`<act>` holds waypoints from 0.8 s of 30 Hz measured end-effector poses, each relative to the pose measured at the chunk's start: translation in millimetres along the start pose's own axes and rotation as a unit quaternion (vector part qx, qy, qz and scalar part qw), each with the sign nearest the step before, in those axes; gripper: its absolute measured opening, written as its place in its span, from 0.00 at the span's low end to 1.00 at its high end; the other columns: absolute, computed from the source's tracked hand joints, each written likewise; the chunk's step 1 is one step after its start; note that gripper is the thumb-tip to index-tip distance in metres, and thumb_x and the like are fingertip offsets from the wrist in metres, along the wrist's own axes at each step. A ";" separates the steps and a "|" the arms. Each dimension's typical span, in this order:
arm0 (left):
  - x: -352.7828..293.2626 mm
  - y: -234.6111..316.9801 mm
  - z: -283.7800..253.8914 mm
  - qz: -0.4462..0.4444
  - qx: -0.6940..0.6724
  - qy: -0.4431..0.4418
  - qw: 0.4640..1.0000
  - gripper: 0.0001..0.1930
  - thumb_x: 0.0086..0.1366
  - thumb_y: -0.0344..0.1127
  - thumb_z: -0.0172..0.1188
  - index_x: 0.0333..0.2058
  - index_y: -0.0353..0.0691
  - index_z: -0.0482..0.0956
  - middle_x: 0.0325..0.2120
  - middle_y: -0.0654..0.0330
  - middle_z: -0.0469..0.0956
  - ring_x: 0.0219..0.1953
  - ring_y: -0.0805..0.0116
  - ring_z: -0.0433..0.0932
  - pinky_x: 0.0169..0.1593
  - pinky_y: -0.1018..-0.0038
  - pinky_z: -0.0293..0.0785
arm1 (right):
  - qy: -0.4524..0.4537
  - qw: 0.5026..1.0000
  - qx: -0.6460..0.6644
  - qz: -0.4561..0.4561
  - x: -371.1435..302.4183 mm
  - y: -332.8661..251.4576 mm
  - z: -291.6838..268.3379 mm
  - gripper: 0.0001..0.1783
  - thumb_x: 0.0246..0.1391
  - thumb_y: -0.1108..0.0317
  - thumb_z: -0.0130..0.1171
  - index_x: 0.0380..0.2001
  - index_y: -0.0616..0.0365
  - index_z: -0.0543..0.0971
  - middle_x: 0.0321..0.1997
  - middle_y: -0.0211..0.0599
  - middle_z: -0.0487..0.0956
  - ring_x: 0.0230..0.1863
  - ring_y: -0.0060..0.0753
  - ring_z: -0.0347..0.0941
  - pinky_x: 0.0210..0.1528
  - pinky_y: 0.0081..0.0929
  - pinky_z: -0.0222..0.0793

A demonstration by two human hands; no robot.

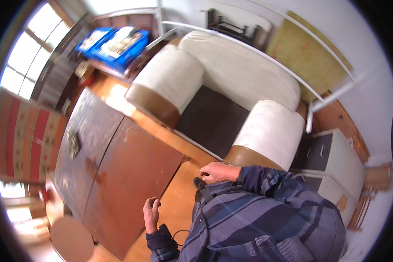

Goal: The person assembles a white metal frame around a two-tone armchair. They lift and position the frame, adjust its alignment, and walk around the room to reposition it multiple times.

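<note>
My left hand hangs beside the edge of a brown wooden table. Its fingers bend loosely, with a gap at the thumb, and nothing shows in them. In front of my waist is my right hand, its fingers curled in and no object visible in them. A dark shoe shows just below that hand. Beyond it stands a white and tan armchair with a dark seat. On the table's far left part lies a crumpled greyish glove or cloth.
Blue crates with pale contents stand at the far left. A round brown stool is by the table's near left corner. White metal rails run behind the armchair. Pale drawer cabinets stand right of me.
</note>
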State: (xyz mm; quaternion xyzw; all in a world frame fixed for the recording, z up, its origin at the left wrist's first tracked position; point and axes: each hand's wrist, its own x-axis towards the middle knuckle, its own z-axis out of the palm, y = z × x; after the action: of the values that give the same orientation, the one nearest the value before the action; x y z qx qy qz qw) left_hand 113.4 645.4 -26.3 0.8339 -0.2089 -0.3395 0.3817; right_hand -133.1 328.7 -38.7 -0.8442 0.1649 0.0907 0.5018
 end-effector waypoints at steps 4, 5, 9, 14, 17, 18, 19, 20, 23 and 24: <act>55.9 41.1 -12.2 0.046 -0.029 -0.092 0.994 0.12 0.72 0.33 0.58 0.45 0.28 0.78 0.33 0.56 0.82 0.33 0.69 0.81 0.40 0.73 0.77 | 0.101 0.995 0.000 0.022 2.2 -7.4 5.6 0.16 0.58 0.59 0.60 0.41 0.59 0.82 0.39 0.50 0.85 0.44 0.56 0.82 0.46 0.49 0.75; 66.7 49.1 -13.4 0.034 -0.034 -0.111 0.993 0.12 0.72 0.33 0.58 0.45 0.28 0.78 0.33 0.57 0.81 0.32 0.70 0.81 0.39 0.73 0.77 | 0.118 0.992 0.003 0.046 -3.5 -7.7 9.0 0.16 0.57 0.59 0.60 0.41 0.59 0.82 0.39 0.50 0.85 0.44 0.56 0.82 0.46 0.49 0.75; 98.6 73.5 -1.2 0.057 -0.018 -0.201 0.978 0.12 0.72 0.33 0.59 0.46 0.28 0.77 0.34 0.57 0.81 0.31 0.70 0.81 0.38 0.74 0.77 | 0.165 0.979 0.034 0.111 -32.3 -2.6 25.8 0.16 0.56 0.58 0.62 0.40 0.59 0.83 0.40 0.50 0.85 0.44 0.56 0.81 0.45 0.49 0.75; 114.5 95.0 23.3 0.101 0.031 -0.264 0.959 0.12 0.72 0.32 0.59 0.47 0.27 0.77 0.34 0.54 0.81 0.31 0.69 0.82 0.38 0.73 0.77 | 0.197 0.958 0.058 0.199 -76.5 10.2 45.5 0.17 0.56 0.58 0.63 0.41 0.61 0.83 0.41 0.49 0.86 0.45 0.53 0.82 0.47 0.47 0.76; 110.1 105.7 31.9 0.134 0.069 -0.264 0.953 0.13 0.71 0.32 0.59 0.47 0.27 0.78 0.33 0.53 0.82 0.31 0.68 0.82 0.40 0.73 0.77 | 0.214 0.952 0.083 0.203 -86.2 15.6 54.3 0.17 0.56 0.58 0.64 0.41 0.61 0.84 0.42 0.49 0.86 0.46 0.54 0.82 0.48 0.47 0.76; 106.3 109.1 32.9 0.134 0.090 -0.261 0.952 0.13 0.71 0.33 0.60 0.47 0.27 0.79 0.33 0.53 0.83 0.32 0.69 0.81 0.41 0.73 0.77 | 0.221 0.950 0.089 0.200 -87.1 17.0 57.4 0.17 0.56 0.58 0.64 0.41 0.61 0.84 0.42 0.49 0.86 0.46 0.54 0.82 0.48 0.46 0.76; 102.1 111.7 33.6 0.152 0.099 -0.258 0.949 0.13 0.71 0.33 0.60 0.47 0.27 0.78 0.33 0.53 0.83 0.33 0.68 0.81 0.42 0.73 0.77 | 0.227 0.949 0.095 0.197 -88.3 19.0 60.7 0.17 0.56 0.58 0.64 0.41 0.61 0.84 0.42 0.49 0.86 0.46 0.54 0.82 0.47 0.46 0.76; 96.1 113.3 34.0 0.154 0.111 -0.255 0.948 0.13 0.70 0.32 0.59 0.47 0.27 0.78 0.32 0.53 0.83 0.33 0.68 0.82 0.42 0.72 0.77 | 0.220 0.950 0.110 0.194 -89.0 22.0 63.7 0.17 0.56 0.58 0.65 0.41 0.60 0.84 0.41 0.49 0.86 0.44 0.54 0.82 0.46 0.47 0.76; 76.4 117.6 39.9 0.155 0.137 -0.238 0.949 0.13 0.71 0.32 0.59 0.46 0.27 0.79 0.33 0.53 0.83 0.37 0.68 0.82 0.45 0.72 0.77 | 0.202 0.961 0.100 0.162 -105.4 35.8 73.5 0.18 0.57 0.57 0.64 0.44 0.59 0.83 0.41 0.48 0.86 0.44 0.54 0.82 0.46 0.46 0.76; 68.7 118.6 44.8 0.159 0.134 -0.231 0.951 0.13 0.71 0.32 0.59 0.46 0.27 0.79 0.33 0.53 0.83 0.37 0.67 0.82 0.45 0.72 0.77 | 0.205 0.962 0.093 0.154 -115.0 42.5 76.6 0.17 0.56 0.57 0.64 0.43 0.58 0.83 0.40 0.48 0.86 0.43 0.55 0.82 0.45 0.46 0.76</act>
State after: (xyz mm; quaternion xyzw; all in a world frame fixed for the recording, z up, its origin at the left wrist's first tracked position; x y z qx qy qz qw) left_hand 117.2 507.8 16.6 0.7320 -0.4645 -0.4271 0.2568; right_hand -254.7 398.6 -73.5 -0.7590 0.4000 -0.0236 0.5133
